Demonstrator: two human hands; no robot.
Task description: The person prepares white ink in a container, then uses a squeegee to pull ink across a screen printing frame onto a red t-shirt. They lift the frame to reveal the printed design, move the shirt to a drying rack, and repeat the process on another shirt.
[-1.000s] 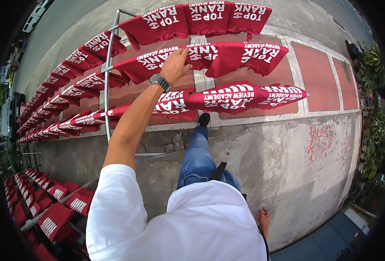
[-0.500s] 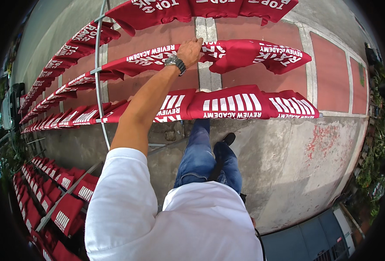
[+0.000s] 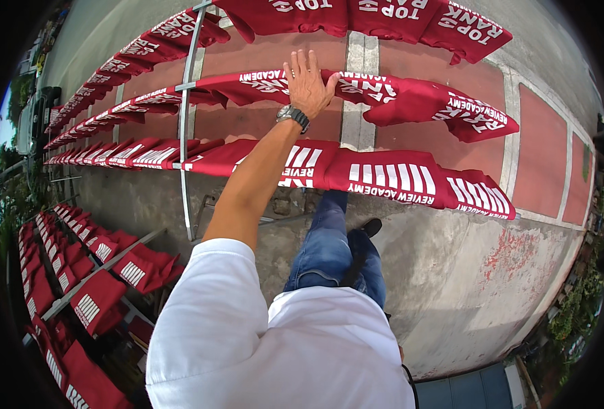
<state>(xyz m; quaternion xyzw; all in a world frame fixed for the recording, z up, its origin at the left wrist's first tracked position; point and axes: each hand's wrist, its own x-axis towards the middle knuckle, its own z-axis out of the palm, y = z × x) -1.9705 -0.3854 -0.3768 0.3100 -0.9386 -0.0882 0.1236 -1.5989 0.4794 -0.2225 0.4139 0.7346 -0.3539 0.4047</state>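
Note:
My left hand (image 3: 309,90) lies flat with its fingers spread, palm down, over the middle row of red printed shirts. Its palm rests at a red shirt (image 3: 261,83) draped over the rail, and the thumb points toward the neighbouring red shirt (image 3: 365,88). Nothing is gripped in it. On that wrist sits a dark-strapped watch (image 3: 294,117). Nearer to me, below the forearm, a row of red shirts with white bars (image 3: 384,174) hangs over another rail. My right hand does not show.
A far row of red shirts (image 3: 384,17) hangs beyond. A grey metal bar (image 3: 185,136) crosses the rows at left. More red shirts (image 3: 97,300) hang on a lower-left rack. Around are red-painted concrete (image 3: 445,88), a grey wall-side slab (image 3: 452,293) and a parked vehicle (image 3: 39,119).
My left hand has opened from loosely bunched fingers at the shirts to a flat spread. The view has shifted, so the rows sit farther right now.

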